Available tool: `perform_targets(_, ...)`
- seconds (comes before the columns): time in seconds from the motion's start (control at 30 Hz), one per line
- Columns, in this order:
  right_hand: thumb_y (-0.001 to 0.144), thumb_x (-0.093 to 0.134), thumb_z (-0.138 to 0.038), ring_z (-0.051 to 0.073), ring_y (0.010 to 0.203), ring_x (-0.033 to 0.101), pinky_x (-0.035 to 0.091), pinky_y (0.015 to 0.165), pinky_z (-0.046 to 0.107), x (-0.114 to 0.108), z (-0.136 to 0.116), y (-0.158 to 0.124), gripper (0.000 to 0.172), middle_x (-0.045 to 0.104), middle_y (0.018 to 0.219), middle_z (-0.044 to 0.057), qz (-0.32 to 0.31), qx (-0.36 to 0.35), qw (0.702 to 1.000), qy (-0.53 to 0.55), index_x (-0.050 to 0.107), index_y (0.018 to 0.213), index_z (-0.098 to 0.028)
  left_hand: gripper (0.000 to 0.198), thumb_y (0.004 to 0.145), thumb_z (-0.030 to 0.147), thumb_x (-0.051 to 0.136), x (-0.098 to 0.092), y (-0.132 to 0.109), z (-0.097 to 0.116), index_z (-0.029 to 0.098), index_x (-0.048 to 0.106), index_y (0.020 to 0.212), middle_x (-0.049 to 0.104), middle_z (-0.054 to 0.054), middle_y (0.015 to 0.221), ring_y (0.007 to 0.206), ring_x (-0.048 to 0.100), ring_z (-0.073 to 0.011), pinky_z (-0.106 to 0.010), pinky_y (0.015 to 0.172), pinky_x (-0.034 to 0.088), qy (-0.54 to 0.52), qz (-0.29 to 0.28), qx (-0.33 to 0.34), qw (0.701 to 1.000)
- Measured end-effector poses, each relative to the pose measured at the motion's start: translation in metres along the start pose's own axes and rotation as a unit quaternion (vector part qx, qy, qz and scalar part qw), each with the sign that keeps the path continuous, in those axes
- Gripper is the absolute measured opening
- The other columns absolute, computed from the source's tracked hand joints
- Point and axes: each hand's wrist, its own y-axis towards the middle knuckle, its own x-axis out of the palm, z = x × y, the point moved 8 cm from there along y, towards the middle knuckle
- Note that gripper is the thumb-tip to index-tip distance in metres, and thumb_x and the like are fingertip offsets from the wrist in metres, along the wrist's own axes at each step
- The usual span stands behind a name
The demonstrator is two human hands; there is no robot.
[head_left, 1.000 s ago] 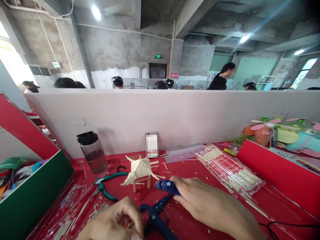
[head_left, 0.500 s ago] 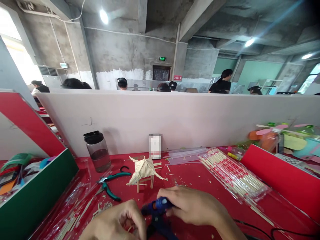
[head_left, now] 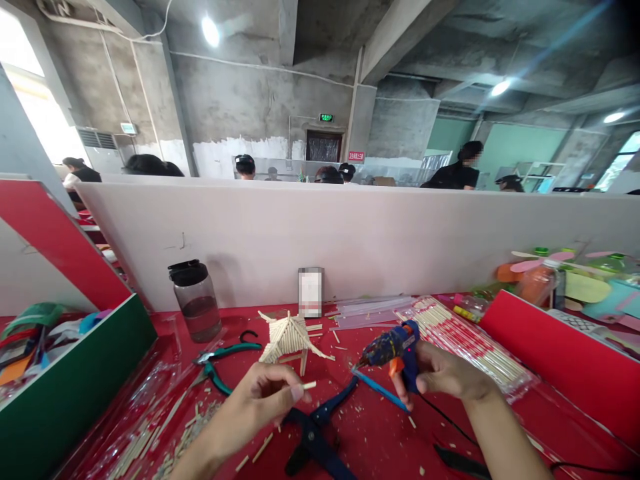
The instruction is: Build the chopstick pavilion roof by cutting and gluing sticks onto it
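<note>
My left hand (head_left: 263,397) is raised above the red table (head_left: 450,427) and pinches a short wooden stick piece (head_left: 309,385) between thumb and fingertips. My right hand (head_left: 443,375) grips a blue hot glue gun (head_left: 395,350) by the handle, with its nozzle pointing left toward the stick. A small pavilion model made of sticks (head_left: 289,340) stands just behind the two hands. Blue-handled cutters (head_left: 317,430) lie flat on the table beneath them.
Green-handled pliers (head_left: 220,363) lie left of the model, near a dark-lidded jar (head_left: 196,301). A clear pack of sticks (head_left: 467,347) lies at the right, loose sticks at the lower left. A white partition (head_left: 350,233) closes the back; people sit beyond it.
My right hand has lifted the glue gun off the table and swung it right, nozzle now pointing left. My left hand has risen with the stick piece pinched in it.
</note>
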Motion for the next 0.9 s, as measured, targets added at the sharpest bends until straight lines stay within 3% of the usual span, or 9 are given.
perform_targets(0.13, 0.063, 0.091, -0.056, 0.025, 0.080, 0.072, 0.056, 0.078, 0.040, -0.027, 0.009, -0.007, 0.051, 0.075, 0.087, 0.010, 0.082, -0.021, 0.996, 0.000, 0.070, 0.091, -0.018, 0.043, 0.091, 0.054, 0.062, 0.003, 0.007, -0.002, 0.015, 0.068, 0.073, 0.042, 0.004, 0.059, 0.058, 0.035, -0.0117, -0.024, 0.054, 0.027, 0.066, 0.040, 0.011, 0.997)
perform_targets(0.23, 0.057, 0.094, -0.054, 0.025, 0.079, 0.072, 0.057, 0.078, 0.041, -0.035, 0.012, -0.007, 0.053, 0.074, 0.089, 0.009, 0.131, -0.006, 0.991, -0.004, 0.070, 0.090, -0.020, 0.044, 0.091, 0.054, 0.061, 0.001, 0.011, -0.007, 0.016, 0.065, 0.070, 0.038, 0.005, 0.060, 0.060, 0.033, -0.0121, -0.024, 0.055, 0.027, 0.073, 0.070, 0.019, 0.995)
perform_targets(0.33, 0.069, 0.087, -0.054, 0.022, 0.077, 0.068, 0.055, 0.064, 0.032, -0.035, 0.002, -0.002, 0.051, 0.071, 0.093, 0.009, 0.168, -0.029, 0.985, 0.002, 0.065, 0.100, -0.020, 0.045, 0.088, 0.057, 0.063, 0.000, 0.013, -0.013, 0.016, 0.065, 0.068, 0.037, 0.005, 0.058, 0.057, 0.031, -0.0118, -0.024, 0.052, 0.025, 0.061, 0.094, 0.011, 0.994)
perform_targets(0.43, 0.085, 0.072, -0.045, 0.012, 0.065, 0.059, 0.040, 0.049, 0.020, -0.040, -0.003, 0.003, 0.035, 0.065, 0.089, 0.004, 0.232, -0.032, 0.972, 0.004, 0.058, 0.104, -0.020, 0.047, 0.084, 0.062, 0.065, -0.001, 0.015, -0.020, 0.016, 0.070, 0.074, 0.034, 0.007, 0.053, 0.052, 0.027, -0.0107, -0.024, 0.050, 0.022, 0.032, 0.120, -0.005, 0.992)
perform_targets(0.53, 0.089, 0.062, -0.038, 0.008, 0.048, 0.045, 0.028, 0.043, 0.017, -0.056, 0.009, 0.005, 0.020, 0.054, 0.069, -0.005, 0.331, 0.037, 0.939, -0.086, 0.052, 0.093, -0.021, 0.052, 0.079, 0.066, 0.068, -0.002, 0.017, -0.029, 0.015, 0.073, 0.077, 0.033, 0.008, 0.048, 0.047, 0.026, -0.0093, -0.024, 0.047, 0.019, -0.006, 0.149, -0.018, 0.989)
perform_targets(0.6, 0.094, 0.050, -0.038, 0.010, 0.046, 0.049, 0.031, 0.042, 0.019, -0.067, 0.021, 0.006, 0.016, 0.052, 0.066, -0.007, 0.367, 0.100, 0.904, -0.193, 0.048, 0.093, -0.022, 0.054, 0.077, 0.068, 0.070, -0.002, 0.018, -0.035, 0.014, 0.073, 0.078, 0.034, 0.008, 0.045, 0.045, 0.027, -0.0088, -0.023, 0.046, 0.018, -0.023, 0.167, -0.020, 0.985)
perform_targets(0.73, 0.100, 0.035, -0.033, 0.022, 0.079, 0.073, 0.053, 0.059, 0.029, -0.076, 0.043, 0.015, 0.022, 0.068, 0.092, 0.006, 0.334, 0.185, 0.852, -0.358, 0.048, 0.112, -0.020, 0.059, 0.076, 0.072, 0.069, 0.000, 0.017, -0.045, 0.013, 0.074, 0.081, 0.036, 0.009, 0.043, 0.042, 0.029, -0.0079, -0.021, 0.044, 0.020, -0.043, 0.209, -0.010, 0.977)
perform_targets(0.8, 0.099, 0.039, -0.031, 0.029, 0.104, 0.071, 0.056, 0.079, 0.037, -0.080, 0.051, 0.015, 0.028, 0.071, 0.107, 0.016, 0.330, 0.211, 0.833, -0.391, 0.050, 0.121, -0.016, 0.061, 0.076, 0.073, 0.068, 0.002, 0.016, -0.050, 0.013, 0.074, 0.082, 0.036, 0.009, 0.043, 0.041, 0.030, -0.0075, -0.021, 0.043, 0.020, -0.047, 0.217, -0.014, 0.975)
perform_targets(0.9, 0.099, 0.043, -0.029, 0.036, 0.128, 0.059, 0.047, 0.100, 0.045, -0.082, 0.062, 0.013, 0.038, 0.065, 0.127, 0.027, 0.323, 0.253, 0.799, -0.440, 0.051, 0.130, -0.009, 0.061, 0.075, 0.074, 0.069, 0.007, 0.016, -0.056, 0.013, 0.074, 0.085, 0.038, 0.008, 0.045, 0.041, 0.031, -0.0071, -0.020, 0.042, 0.021, -0.061, 0.218, -0.029, 0.974)
